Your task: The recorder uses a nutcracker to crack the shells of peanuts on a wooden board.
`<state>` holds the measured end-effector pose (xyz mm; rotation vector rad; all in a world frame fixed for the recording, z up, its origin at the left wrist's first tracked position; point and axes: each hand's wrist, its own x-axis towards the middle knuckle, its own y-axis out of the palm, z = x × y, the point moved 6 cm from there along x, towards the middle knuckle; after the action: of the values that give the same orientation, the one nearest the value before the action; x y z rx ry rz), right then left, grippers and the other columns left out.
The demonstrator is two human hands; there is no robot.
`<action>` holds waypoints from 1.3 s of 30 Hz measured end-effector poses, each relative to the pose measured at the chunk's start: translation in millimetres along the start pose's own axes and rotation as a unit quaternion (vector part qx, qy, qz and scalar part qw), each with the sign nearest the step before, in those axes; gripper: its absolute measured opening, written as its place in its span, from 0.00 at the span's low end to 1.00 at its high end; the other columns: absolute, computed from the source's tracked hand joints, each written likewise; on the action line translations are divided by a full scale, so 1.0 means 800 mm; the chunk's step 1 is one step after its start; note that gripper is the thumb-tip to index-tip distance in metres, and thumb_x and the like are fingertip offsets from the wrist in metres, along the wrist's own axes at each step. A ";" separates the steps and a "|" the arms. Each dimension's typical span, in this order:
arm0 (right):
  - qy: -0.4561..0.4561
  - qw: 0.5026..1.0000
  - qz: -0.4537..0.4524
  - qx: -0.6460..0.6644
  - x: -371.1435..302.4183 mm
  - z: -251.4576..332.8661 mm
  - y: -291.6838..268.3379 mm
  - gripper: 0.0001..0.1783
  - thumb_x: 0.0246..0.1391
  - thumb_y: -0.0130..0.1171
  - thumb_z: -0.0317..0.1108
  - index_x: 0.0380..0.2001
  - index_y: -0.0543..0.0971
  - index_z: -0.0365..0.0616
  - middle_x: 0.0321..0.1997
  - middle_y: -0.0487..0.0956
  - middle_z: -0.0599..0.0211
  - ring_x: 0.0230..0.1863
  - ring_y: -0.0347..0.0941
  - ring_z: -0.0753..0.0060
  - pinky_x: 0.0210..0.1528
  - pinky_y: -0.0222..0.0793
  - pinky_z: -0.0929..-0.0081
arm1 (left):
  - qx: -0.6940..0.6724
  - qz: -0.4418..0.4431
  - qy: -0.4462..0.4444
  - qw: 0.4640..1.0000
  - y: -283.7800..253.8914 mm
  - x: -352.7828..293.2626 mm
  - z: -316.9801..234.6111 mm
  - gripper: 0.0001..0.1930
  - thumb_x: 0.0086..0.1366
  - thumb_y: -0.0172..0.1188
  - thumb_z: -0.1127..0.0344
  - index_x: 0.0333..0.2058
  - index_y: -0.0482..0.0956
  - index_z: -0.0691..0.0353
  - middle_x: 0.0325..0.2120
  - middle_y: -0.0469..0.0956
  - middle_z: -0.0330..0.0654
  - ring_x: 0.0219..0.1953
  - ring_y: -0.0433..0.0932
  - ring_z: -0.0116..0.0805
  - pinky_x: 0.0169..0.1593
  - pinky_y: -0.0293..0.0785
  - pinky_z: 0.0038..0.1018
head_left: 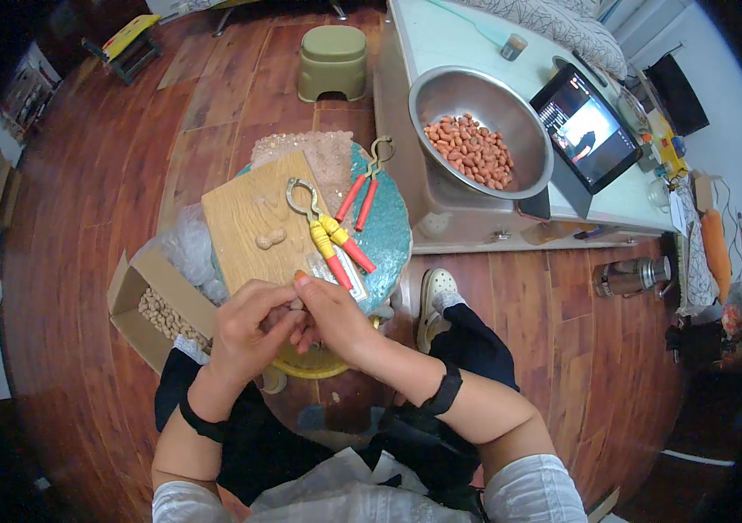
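My left hand (249,324) and my right hand (333,315) meet over the near edge of a small round table, fingers closed together. Between their fingertips shows a small pale bit of a peanut (297,304), mostly hidden by the fingers. Just beyond them lies a wooden board (236,213) bearing one whole peanut (271,238) and a few shell crumbs. A nut-cracking plier (323,228) with yellow and red grips rests across the board's right edge. To its right lies a second plier (365,189) with red grips.
A metal bowl (419,105) of reddish shelled peanuts (471,150) stands on the cabinet (397,44) at right, beside a tablet (587,131). Left of the table are a cardboard box (131,283) of unshelled peanuts (162,315) and a clear plastic bag (190,247). A green stool (333,63) stands farther off.
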<state>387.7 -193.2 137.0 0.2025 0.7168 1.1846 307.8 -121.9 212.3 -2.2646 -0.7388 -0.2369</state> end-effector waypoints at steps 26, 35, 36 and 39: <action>-0.258 0.905 -0.308 -0.141 -0.054 0.142 -0.090 0.18 0.64 0.50 0.40 0.25 0.79 0.42 0.17 0.65 0.85 0.20 0.56 0.89 0.21 0.51 0.84 | -0.430 -0.001 -0.348 0.833 0.021 -0.021 0.068 0.15 0.57 0.66 0.66 0.42 0.75 0.63 0.26 0.75 0.31 0.21 0.67 0.16 0.23 0.60 0.13; -0.427 0.847 -0.311 0.063 -0.084 0.222 -0.185 0.22 0.64 0.46 0.29 0.57 0.63 0.27 0.44 0.76 0.56 0.31 0.68 0.80 0.30 0.67 0.82 | -0.422 0.022 -0.366 0.829 0.025 -0.021 0.059 0.15 0.57 0.64 0.68 0.43 0.75 0.63 0.29 0.76 0.32 0.24 0.69 0.16 0.26 0.63 0.14; -0.439 0.843 -0.301 0.082 -0.084 0.224 -0.189 0.24 0.63 0.45 0.27 0.59 0.60 0.26 0.47 0.75 0.52 0.33 0.69 0.79 0.32 0.69 0.82 | -0.428 0.025 -0.368 0.825 0.026 -0.023 0.059 0.14 0.58 0.64 0.70 0.43 0.75 0.64 0.30 0.76 0.32 0.26 0.70 0.16 0.28 0.64 0.13; -0.443 0.841 -0.303 0.065 -0.097 0.230 -0.201 0.26 0.63 0.45 0.25 0.61 0.56 0.26 0.50 0.73 0.45 0.35 0.69 0.77 0.36 0.69 0.79 | -0.443 0.036 -0.371 0.816 0.028 -0.023 0.059 0.14 0.58 0.63 0.74 0.43 0.76 0.65 0.33 0.76 0.33 0.30 0.71 0.14 0.31 0.66 0.12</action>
<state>609.2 -285.2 228.1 0.5491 0.0044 0.3330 303.0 -109.6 158.1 -3.3321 -1.0699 0.4949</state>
